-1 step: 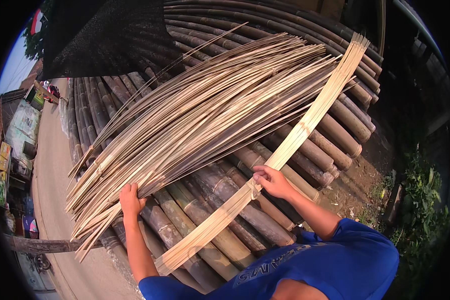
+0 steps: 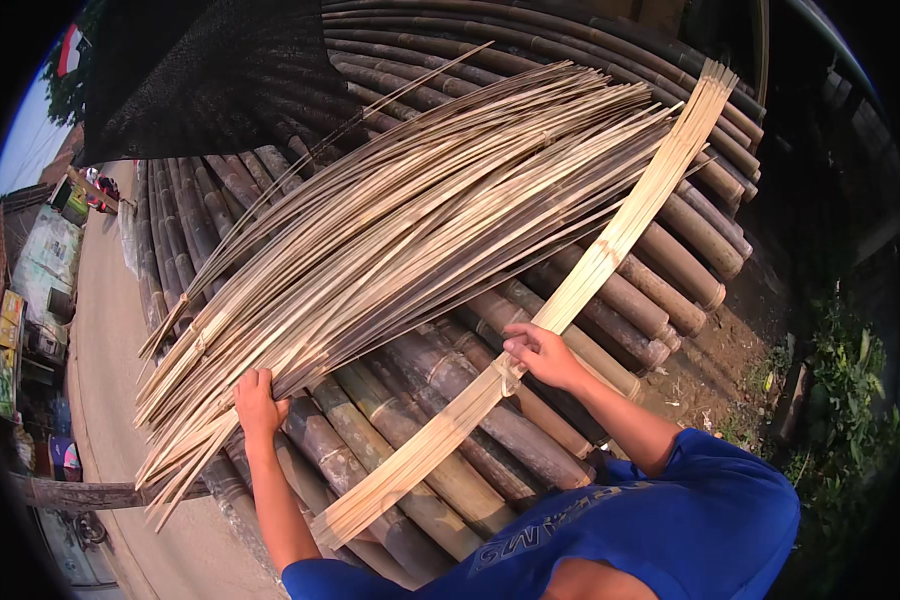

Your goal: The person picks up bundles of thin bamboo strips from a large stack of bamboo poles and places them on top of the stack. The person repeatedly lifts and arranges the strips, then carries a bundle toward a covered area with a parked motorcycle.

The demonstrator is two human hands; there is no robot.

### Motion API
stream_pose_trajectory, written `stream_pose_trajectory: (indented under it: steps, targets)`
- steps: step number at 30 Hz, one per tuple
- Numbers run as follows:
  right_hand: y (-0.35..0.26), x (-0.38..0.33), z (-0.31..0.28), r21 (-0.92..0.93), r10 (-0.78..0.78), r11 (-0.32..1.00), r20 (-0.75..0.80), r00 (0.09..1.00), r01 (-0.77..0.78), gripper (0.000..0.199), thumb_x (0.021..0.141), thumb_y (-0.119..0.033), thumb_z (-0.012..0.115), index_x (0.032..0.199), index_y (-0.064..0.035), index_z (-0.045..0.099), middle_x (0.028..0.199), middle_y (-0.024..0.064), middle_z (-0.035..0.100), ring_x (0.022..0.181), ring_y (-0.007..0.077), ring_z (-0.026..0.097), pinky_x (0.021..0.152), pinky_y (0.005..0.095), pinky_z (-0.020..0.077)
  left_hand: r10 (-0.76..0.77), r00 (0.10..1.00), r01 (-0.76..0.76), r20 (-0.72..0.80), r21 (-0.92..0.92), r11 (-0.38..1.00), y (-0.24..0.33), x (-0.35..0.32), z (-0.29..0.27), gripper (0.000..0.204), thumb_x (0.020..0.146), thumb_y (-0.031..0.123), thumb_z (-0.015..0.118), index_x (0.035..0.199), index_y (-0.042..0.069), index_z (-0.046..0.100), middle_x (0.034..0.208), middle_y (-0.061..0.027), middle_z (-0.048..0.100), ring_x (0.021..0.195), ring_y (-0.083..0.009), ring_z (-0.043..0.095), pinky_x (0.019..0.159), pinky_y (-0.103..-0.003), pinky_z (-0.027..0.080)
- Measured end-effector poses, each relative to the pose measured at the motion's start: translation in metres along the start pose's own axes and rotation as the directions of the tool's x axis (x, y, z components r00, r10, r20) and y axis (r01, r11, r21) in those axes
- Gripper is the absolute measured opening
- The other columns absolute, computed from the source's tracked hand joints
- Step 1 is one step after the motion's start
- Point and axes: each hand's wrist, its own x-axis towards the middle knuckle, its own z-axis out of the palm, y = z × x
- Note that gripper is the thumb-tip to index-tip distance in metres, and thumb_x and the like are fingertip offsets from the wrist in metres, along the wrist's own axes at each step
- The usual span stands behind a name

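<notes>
A large heap of thin, pale bamboo strips (image 2: 390,240) lies slantwise across a stack of bamboo poles. My left hand (image 2: 260,402) is at the heap's near edge, its fingers curled over some of the strips; the fingertips are partly hidden. Closer to me, a narrow, neat bundle of bamboo strips (image 2: 615,240) runs from lower left to upper right, with a tie around it near its middle. Just beside that tie, my right hand (image 2: 542,358) is closed, with bent fingers on the bundle.
Thick bamboo poles (image 2: 450,390) lie side by side under everything, their cut ends toward the right. Black netting (image 2: 210,80) hangs at the upper left. A paved road (image 2: 110,330) passes on the left, and green plants (image 2: 840,400) grow on the right.
</notes>
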Motion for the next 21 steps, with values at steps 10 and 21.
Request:
stream_pose_trajectory:
  steps: [10,21]
  targets:
    - [-0.174,0.08,0.066,0.954,-0.172,0.104,-0.26,0.95,0.28,0.113,0.078,-0.089,0.061,0.162,-0.0251,0.022,0.152,0.0328,0.036,0.143,0.0463,0.041,0.118,0.0644,0.0336,0.041,0.979,0.053,-0.2,0.442,0.896,0.107,-0.07,-0.232,0.047,0.061,0.011,0.076,0.105,0.006,0.059,0.087,-0.0113,0.057,0.083,-0.0341,0.061,0.072,-0.044,0.048]
    - [-0.192,0.079,0.064,0.992,-0.13,-0.045,-0.123,0.984,0.118,0.035,0.098,-0.02,0.062,0.127,0.0003,0.058,0.12,0.014,0.067,0.112,0.0294,0.065,0.104,0.046,0.0534,0.165,0.932,-0.062,-0.323,0.306,0.95,0.096,-0.089,-0.195,0.061,0.067,0.015,0.078,0.126,0.009,0.064,0.102,-0.0119,0.067,0.091,-0.0357,0.065,0.079,-0.045,0.051]
